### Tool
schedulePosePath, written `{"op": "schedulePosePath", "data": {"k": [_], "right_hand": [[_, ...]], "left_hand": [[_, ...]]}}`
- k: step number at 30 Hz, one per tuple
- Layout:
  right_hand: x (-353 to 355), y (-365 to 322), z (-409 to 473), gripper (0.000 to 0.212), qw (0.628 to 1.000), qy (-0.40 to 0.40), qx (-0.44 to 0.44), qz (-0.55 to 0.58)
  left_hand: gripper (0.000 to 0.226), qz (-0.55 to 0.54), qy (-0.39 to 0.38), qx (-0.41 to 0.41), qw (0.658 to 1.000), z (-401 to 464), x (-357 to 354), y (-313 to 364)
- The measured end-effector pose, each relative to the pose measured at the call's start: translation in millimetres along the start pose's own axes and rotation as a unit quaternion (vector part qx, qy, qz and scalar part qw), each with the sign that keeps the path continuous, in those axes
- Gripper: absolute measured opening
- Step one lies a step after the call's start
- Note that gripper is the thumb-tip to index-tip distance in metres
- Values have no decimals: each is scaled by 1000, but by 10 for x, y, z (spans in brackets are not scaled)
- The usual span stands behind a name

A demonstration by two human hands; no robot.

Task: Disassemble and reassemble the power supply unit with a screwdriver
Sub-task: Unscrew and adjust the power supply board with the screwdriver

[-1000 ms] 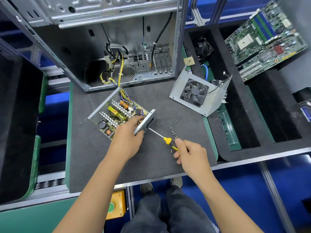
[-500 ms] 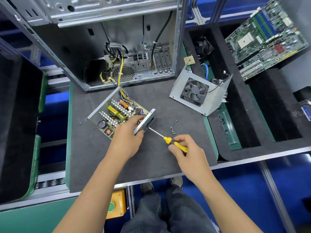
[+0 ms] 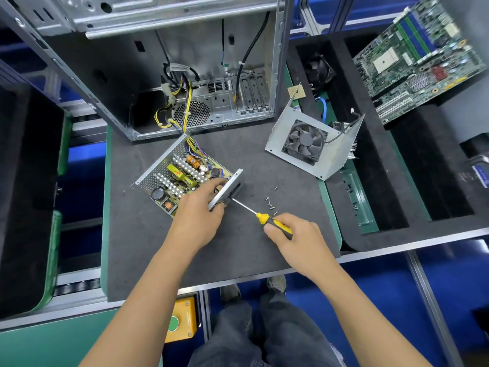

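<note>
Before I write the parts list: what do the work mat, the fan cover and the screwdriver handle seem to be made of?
Work mat: looks like dark grey foam or felt, matt, faintly fuzzy.
Fan cover: bent sheet metal, likely steel or aluminium, dull silver sheen, crisp folds.
Screwdriver handle: glossy yellow plastic with black, possibly rubbery, grip; shaft bright metal.

The dark grey foam work mat (image 3: pixel 148 242) is speckled and edged in green. On it, the open power supply unit of perforated silver metal (image 3: pixel 182 178) shows an olive circuit board with yellow blocks, an orange-copper coil and black round capacitors. Yellow, black and purple wires (image 3: pixel 185 112) run from it toward the mat's far edge. The screwdriver with yellow-and-black handle (image 3: pixel 275 222) has a bright steel shaft. Right of the mat, the silver sheet-metal cover (image 3: pixel 344 149) frames a dark grey fan, and the green motherboard (image 3: pixel 412 56) carries blue and black slots.
</note>
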State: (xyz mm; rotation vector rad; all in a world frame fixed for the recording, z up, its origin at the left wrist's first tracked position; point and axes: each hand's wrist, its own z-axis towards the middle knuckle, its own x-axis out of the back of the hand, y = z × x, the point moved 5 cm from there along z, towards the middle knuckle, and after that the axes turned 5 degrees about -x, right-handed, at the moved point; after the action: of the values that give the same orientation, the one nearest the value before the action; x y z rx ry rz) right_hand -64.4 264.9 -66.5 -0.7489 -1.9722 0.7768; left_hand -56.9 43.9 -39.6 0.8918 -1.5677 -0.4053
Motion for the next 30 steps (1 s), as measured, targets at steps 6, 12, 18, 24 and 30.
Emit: {"op": "schedulePosePath", "data": {"k": [6,12,18,24,30], "right_hand": [[360,136,17,36,990,128,-44,30],[323,120,206,24,992,118,-48,10],[141,113,331,21,995,66,-9,-79],[148,72,371,29,984,107,38,-140],[209,93,438,20,983,137,40,-117]], "left_hand": [[52,-36,12,-2,999,-41,26,38],[48,-45,39,-18,998,-92,77,96],[26,55,272,-281,919,-535,187,486],[13,25,159,-287,944,-674,-491,450],[17,53,113,-155,980,-410,-727,210]]}}
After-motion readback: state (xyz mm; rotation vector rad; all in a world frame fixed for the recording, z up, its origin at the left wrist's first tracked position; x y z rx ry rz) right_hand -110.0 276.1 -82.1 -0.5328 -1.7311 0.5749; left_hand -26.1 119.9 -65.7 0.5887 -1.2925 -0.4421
